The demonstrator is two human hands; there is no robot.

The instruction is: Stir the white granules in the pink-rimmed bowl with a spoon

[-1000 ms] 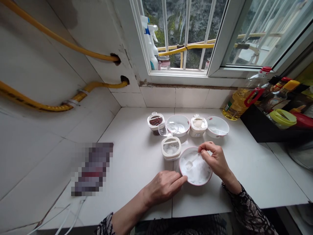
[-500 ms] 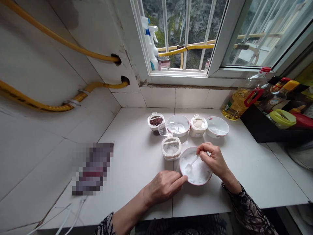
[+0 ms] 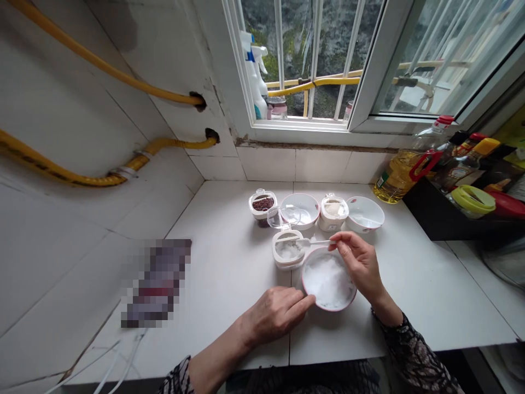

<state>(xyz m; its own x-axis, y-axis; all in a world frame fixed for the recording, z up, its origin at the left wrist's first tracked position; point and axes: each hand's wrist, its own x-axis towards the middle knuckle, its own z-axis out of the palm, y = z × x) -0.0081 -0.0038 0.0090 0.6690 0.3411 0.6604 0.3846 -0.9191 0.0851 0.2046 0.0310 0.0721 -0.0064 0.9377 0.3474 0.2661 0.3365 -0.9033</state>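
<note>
My right hand point(image 3: 359, 264) pinches the handle of a small white spoon point(image 3: 318, 241), whose bowl end is over the open jar of white grains point(image 3: 288, 250). Below it sits a pink-rimmed bowl point(image 3: 330, 280) holding white powder. My left hand point(image 3: 279, 314) touches that bowl's left rim with its fingertips, fingers held together. Behind stand an open jar of dark red grains point(image 3: 263, 205), a white bowl point(image 3: 303, 212), a jar of pale powder point(image 3: 333, 210) and another white bowl point(image 3: 365, 213).
An oil bottle point(image 3: 396, 172) and a black rack point(image 3: 435, 213) of seasoning bottles stand at the right. A blurred dark object point(image 3: 158, 282) with white cables lies at the left of the counter point(image 3: 221, 257). A barred window is behind.
My right hand has lifted the spoon out of the powder bowl and moved its tip up and left to the jar of white grains. My left hand has stayed at the bowl.
</note>
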